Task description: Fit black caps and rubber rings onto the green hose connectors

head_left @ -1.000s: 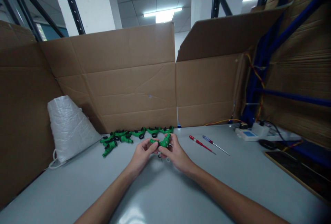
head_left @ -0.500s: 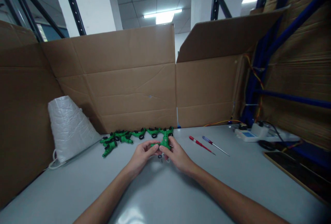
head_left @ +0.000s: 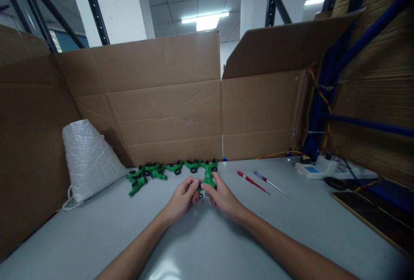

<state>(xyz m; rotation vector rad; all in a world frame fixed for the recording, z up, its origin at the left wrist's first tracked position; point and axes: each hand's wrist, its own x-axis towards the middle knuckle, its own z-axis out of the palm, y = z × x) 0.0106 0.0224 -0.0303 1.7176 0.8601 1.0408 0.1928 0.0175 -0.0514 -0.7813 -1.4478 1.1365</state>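
the right hand (head_left: 224,197) pinches one green part (head_left: 208,178). left hand (head_left: 181,195): its grip i cannot tell. two screwdrivers (head_left: 251,180) lie right.

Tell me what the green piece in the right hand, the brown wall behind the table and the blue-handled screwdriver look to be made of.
Green piece: probably moulded plastic, given its bright, even colour.
Brown wall: most likely cardboard, matt, with straight fold creases.
Blue-handled screwdriver: shaft apparently bare metal, silvery grey; handle perhaps plastic, too small to be sure.
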